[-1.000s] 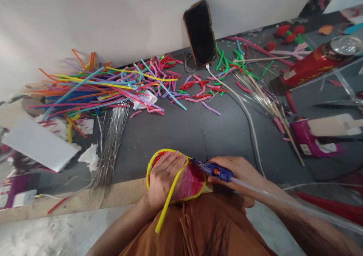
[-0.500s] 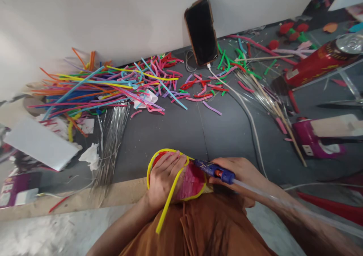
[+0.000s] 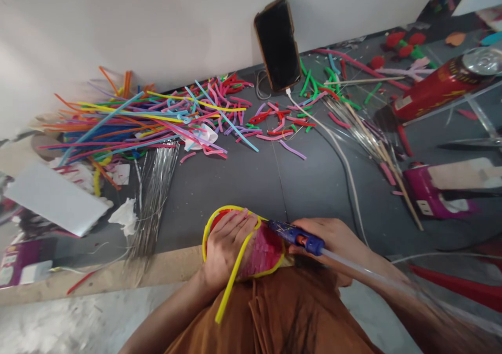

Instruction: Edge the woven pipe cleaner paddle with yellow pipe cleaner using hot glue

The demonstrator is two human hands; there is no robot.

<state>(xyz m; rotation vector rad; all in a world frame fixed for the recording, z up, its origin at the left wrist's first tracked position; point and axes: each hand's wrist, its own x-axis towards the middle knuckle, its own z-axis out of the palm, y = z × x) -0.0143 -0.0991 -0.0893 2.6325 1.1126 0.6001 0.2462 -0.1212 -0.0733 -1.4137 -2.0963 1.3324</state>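
My left hand [image 3: 229, 249] is closed over a red and pink rounded piece [image 3: 266, 252] at the table's front edge, its fingers lying across the top. Yellow pipe cleaner [image 3: 235, 275] runs around the piece's rim, and one loose end hangs down past my wrist. In my right hand [image 3: 333, 239] is a dark blue hot glue gun [image 3: 296, 235], gripped from the right side. Its nozzle touches or nearly touches the yellow edge by my left fingertips; exact contact cannot be made out. A long clear glue stick [image 3: 361, 267] sticks out of its back end.
Colourful pipe cleaners [image 3: 157, 116] are heaped at the back left, beside thin wires [image 3: 155, 202]. A phone [image 3: 277, 45] leans on the wall with a white cable [image 3: 345, 160] trailing forward. On the right lie a red can [image 3: 435, 90], scissors [image 3: 470, 145] and a purple box [image 3: 421, 189].
Almost nothing differs. Both hands, the glue gun and the yellow-edged piece keep their places; the view has shifted very slightly.
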